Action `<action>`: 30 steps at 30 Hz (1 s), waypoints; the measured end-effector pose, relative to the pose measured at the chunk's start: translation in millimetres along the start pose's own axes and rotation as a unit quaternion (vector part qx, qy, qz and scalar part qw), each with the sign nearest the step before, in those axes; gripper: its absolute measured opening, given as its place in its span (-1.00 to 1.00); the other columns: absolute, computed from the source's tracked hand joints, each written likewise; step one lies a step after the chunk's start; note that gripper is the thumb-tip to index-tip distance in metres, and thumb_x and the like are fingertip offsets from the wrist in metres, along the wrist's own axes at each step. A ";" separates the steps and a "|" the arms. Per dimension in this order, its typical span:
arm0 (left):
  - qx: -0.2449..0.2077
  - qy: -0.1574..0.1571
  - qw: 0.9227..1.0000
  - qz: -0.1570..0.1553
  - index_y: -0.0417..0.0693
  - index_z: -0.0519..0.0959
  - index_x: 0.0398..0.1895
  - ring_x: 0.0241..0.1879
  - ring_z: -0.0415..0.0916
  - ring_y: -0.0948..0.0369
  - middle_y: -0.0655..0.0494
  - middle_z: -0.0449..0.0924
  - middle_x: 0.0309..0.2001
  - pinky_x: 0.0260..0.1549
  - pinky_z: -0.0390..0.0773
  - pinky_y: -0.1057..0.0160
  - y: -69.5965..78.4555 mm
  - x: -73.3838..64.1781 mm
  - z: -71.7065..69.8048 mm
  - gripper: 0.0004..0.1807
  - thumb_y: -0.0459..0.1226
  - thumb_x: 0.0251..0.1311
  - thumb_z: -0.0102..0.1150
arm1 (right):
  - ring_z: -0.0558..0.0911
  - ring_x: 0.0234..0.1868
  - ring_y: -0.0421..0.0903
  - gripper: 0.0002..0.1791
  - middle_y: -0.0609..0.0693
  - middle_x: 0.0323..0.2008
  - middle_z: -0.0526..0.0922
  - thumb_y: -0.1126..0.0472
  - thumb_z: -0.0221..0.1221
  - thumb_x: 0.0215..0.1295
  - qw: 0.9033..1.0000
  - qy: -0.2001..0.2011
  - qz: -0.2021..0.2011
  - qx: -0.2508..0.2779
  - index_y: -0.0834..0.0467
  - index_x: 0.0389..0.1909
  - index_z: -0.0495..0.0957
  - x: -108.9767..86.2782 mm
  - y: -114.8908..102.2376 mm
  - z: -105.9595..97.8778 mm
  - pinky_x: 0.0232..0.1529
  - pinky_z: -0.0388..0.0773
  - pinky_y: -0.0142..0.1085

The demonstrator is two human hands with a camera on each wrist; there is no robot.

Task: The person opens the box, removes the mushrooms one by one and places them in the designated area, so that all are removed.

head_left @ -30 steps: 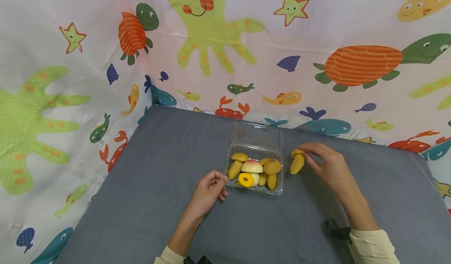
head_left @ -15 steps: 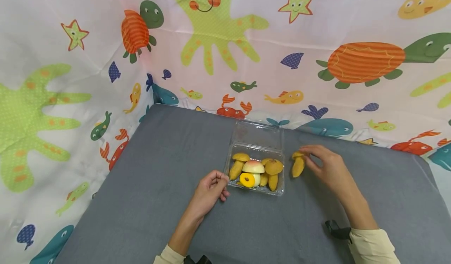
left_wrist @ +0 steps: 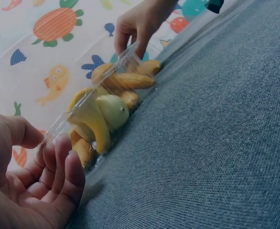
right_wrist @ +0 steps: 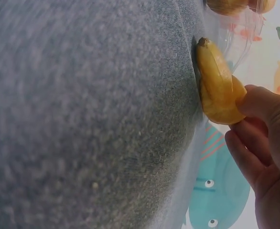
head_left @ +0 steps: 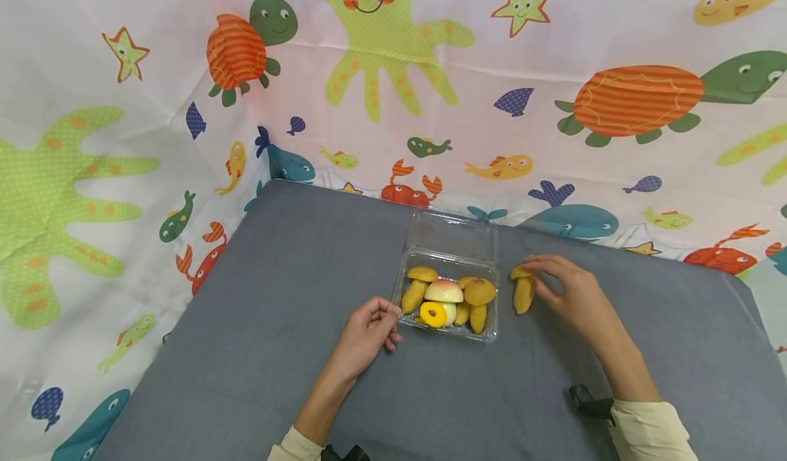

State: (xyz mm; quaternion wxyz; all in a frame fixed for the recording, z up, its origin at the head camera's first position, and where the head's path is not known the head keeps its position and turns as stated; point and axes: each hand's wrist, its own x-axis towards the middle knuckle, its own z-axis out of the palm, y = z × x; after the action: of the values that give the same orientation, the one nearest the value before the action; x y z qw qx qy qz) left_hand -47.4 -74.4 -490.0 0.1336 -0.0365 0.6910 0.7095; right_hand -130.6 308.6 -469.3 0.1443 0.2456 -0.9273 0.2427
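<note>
A clear plastic clamshell box (head_left: 451, 333) stands on the grey cloth with its lid folded back. Inside lie several yellow-brown mushroom-shaped pieces (head_left: 415, 296), a pale piece with a pinkish dome (head_left: 444, 290) and a yellow ring-like piece (head_left: 433, 315). My left hand (head_left: 369, 328) pinches the box's left rim near its front corner, thumb and fingers at the edge in the left wrist view. To the right of the box, my right hand (head_left: 568, 294) pinches a yellow-brown mushroom (head_left: 524, 294) by its cap. Its stem points toward me, low over the cloth (right_wrist: 106, 119).
The grey cloth-covered table (head_left: 277, 276) reaches back to a white curtain (head_left: 455, 58) printed with sea animals, which also hangs along the left side. The raised clear lid (head_left: 451, 235) lies toward the curtain. A black strap device (head_left: 589, 403) sits at my right wrist.
The mushroom in my right hand has come slightly lower and its stem has swung to the right. My left hand keeps its hold on the box. The head view has shifted a little.
</note>
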 end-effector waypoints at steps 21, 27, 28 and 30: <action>-0.003 0.000 1.000 -0.002 -0.21 0.60 -0.06 -0.36 0.67 0.00 -0.09 0.59 -0.34 -0.32 0.73 0.22 2.6 -1.3 -0.1 -0.76 -0.17 0.53 0.23 | 0.66 0.18 0.12 -0.51 0.04 0.12 0.70 0.52 0.38 0.26 0.999 -0.021 0.045 0.006 0.13 0.18 0.66 -4.0 -0.8 -3.4 0.16 0.58 0.12; -0.004 0.001 1.000 -0.001 -0.21 0.60 -0.06 -0.36 0.67 0.01 -0.09 0.59 -0.34 -0.32 0.73 0.24 3.0 -1.5 0.2 -0.76 -0.17 0.53 0.22 | 0.65 0.19 0.16 -0.47 0.06 0.15 0.68 0.51 0.38 0.27 0.999 -0.020 0.040 0.007 0.12 0.23 0.64 -5.2 -0.6 -3.8 0.15 0.57 0.17; -0.004 0.001 1.000 0.000 -0.22 0.60 -0.05 -0.35 0.67 0.01 -0.09 0.59 -0.34 -0.32 0.73 0.24 3.4 -1.6 0.3 -0.75 -0.17 0.53 0.22 | 0.65 0.19 0.17 -0.46 0.07 0.15 0.68 0.52 0.38 0.26 0.999 -0.017 0.037 0.007 0.12 0.24 0.63 -5.3 -0.3 -4.0 0.14 0.57 0.18; -0.004 0.000 1.000 0.001 -0.23 0.60 -0.05 -0.35 0.67 0.01 -0.09 0.58 -0.34 -0.33 0.73 0.24 3.5 -1.5 0.3 -0.75 -0.17 0.54 0.22 | 0.65 0.18 0.19 -0.45 0.09 0.14 0.69 0.52 0.38 0.24 0.999 -0.012 0.031 0.005 0.12 0.24 0.63 -5.1 -0.3 -4.7 0.11 0.57 0.19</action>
State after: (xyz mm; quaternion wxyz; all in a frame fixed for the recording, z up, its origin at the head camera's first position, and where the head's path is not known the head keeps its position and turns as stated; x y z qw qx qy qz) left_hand -46.8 -74.4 -486.2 0.1326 -0.0362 0.6882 0.7124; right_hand -125.4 312.8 -467.2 0.1248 0.2208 -0.9348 0.2488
